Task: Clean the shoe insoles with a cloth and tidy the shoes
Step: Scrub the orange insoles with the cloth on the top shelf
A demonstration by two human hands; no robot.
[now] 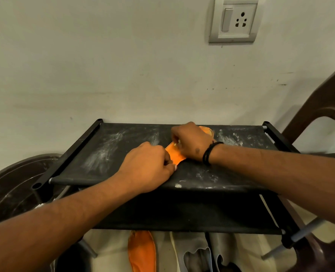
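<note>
An orange insole (174, 154) lies on the dusty black top shelf (111, 150) of a shoe rack. My left hand (149, 165) pinches its near end with curled fingers. My right hand (190, 142) covers its middle and far part, fingers curled down on it; the far tip shows beyond the knuckles. No cloth can be made out under either hand. A second orange insole (142, 251) lies on the floor below the rack, next to grey shoes (198, 254).
The rack stands against a white wall with a switch and socket plate (234, 20). A brown plastic chair (323, 114) is at the right. A dark round tub (15, 191) sits at the left. A lower black shelf (182, 213) lies beneath the top one.
</note>
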